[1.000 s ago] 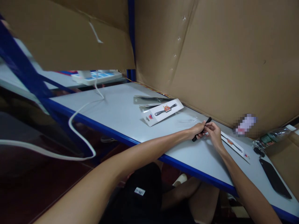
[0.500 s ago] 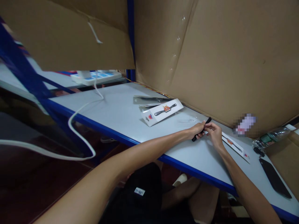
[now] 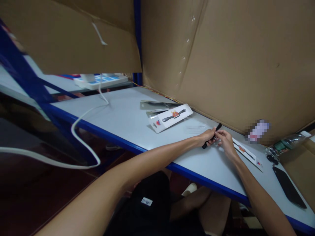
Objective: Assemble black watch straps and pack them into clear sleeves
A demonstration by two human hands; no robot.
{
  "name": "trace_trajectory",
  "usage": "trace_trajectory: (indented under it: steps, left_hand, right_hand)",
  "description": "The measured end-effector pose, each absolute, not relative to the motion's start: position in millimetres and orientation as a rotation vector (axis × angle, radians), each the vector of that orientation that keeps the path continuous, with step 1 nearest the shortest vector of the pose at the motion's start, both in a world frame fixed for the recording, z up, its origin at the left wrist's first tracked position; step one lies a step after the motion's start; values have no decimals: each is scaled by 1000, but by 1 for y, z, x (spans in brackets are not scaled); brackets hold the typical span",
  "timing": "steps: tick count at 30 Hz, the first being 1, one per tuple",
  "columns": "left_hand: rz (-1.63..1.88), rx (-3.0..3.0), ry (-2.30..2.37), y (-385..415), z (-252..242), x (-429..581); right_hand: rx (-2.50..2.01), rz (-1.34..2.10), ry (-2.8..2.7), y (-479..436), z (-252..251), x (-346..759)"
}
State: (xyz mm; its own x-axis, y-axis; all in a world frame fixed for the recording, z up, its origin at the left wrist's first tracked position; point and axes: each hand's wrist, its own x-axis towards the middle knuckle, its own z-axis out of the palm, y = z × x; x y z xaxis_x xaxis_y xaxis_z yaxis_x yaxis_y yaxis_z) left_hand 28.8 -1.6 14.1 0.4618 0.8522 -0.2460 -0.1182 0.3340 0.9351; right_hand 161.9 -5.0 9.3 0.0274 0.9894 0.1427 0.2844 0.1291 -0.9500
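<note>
A black spokeshave (image 3: 219, 127), a bar-like tool with two handles, slants over the table with both of my hands on it. My left hand (image 3: 208, 137) is wrapped round its middle; one handle end sticks out above the fist and the other below. My right hand (image 3: 225, 139) has its thumb and fingertips pinched against the tool's middle; the exact part between them is hidden. Just right of that hand lies a flat printed card (image 3: 246, 152) picturing the same kind of tool. A white printed package (image 3: 172, 118) with a similar picture rests left of my hands, on top of other packages.
The grey table (image 3: 118, 108) has a blue front edge. To the right are a plastic bottle (image 3: 290, 142), small black round pieces (image 3: 272, 160) and a dark flat object (image 3: 289, 187). A white cable (image 3: 83, 144) hangs over the left edge from a power strip (image 3: 100, 81). Cardboard (image 3: 233, 65) walls the back.
My right fingers have shifted slightly at the tool's middle, and the hand has moved a little left. The left hand keeps its grip in the same place.
</note>
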Motion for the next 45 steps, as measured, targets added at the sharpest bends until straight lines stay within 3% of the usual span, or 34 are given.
trace_trajectory:
  steps: [13,28,45]
  left_hand:
    - [752,1041,897,-5,15,28]
    - [761,1048,890,-3,15,29]
    - [789,927,885,2,12,29]
  right_hand:
    - [-1205,810,-1520,-10,6,159]
    - [-1335,954,-1492,-8,10,162]
    - [-1217,794,-1536,-9,4,159]
